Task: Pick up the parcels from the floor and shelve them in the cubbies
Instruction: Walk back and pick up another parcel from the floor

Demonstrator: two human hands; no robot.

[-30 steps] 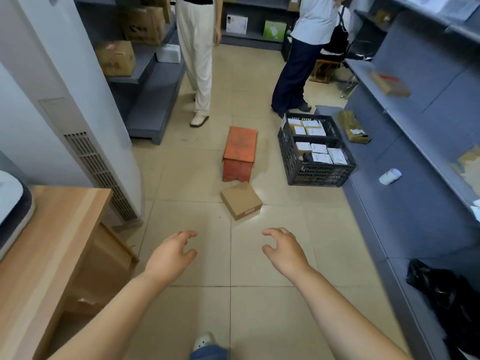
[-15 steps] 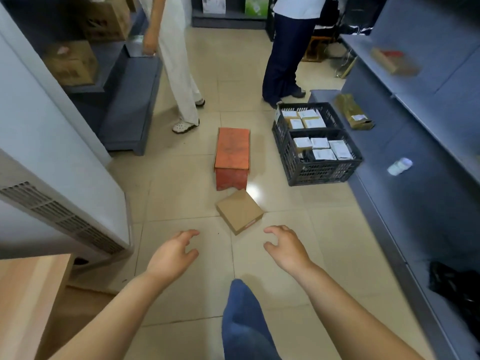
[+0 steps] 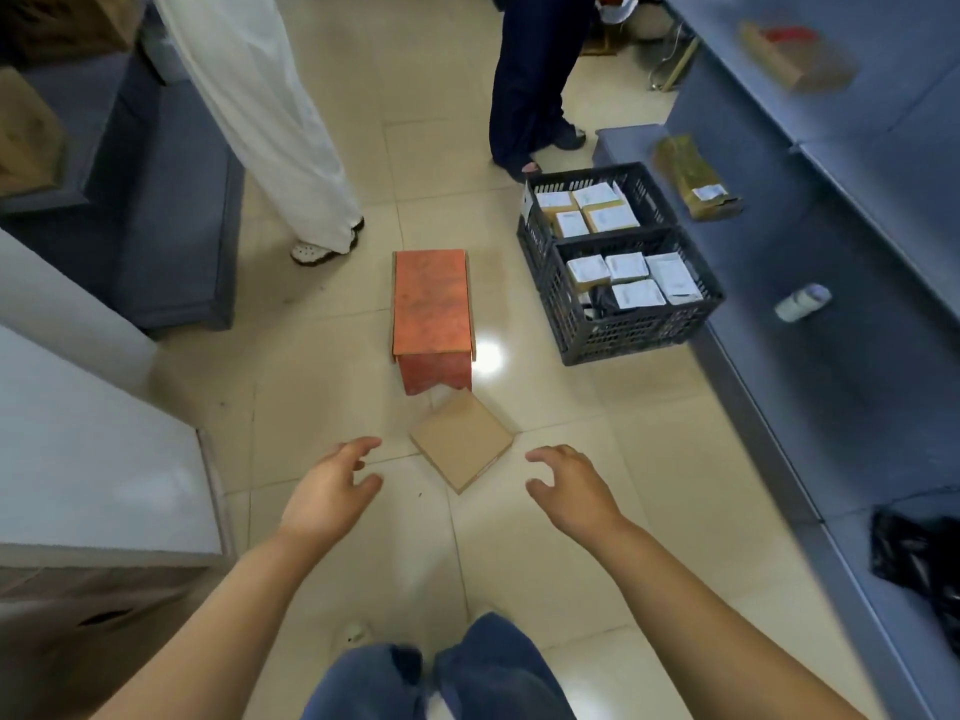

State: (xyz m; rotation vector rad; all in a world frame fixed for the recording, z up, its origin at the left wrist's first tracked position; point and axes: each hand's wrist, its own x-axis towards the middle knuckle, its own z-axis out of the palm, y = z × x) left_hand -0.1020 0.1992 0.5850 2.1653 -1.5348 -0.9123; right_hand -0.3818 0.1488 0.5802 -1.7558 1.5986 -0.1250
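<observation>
A flat brown cardboard parcel [image 3: 461,440] lies on the tiled floor, its far corner against the foot of an orange stool [image 3: 432,310]. My left hand [image 3: 332,490] hovers just left of the parcel, fingers loosely spread, holding nothing. My right hand [image 3: 569,485] hovers just right of it, also empty with relaxed curved fingers. Neither hand touches the parcel. A black plastic crate [image 3: 631,328] to the right holds several small labelled parcels.
Grey shelving [image 3: 852,262] runs along the right with a brown packet [image 3: 696,178], a white roll [image 3: 802,302] and a black bag [image 3: 919,558]. Two persons stand beyond the stool. A white cabinet [image 3: 88,459] is at left, with more grey shelves [image 3: 171,210] behind it.
I have stepped forward and bent lower over the floor. The parcel now lies between my two hands, which have come closer to it. Both hands stay empty.
</observation>
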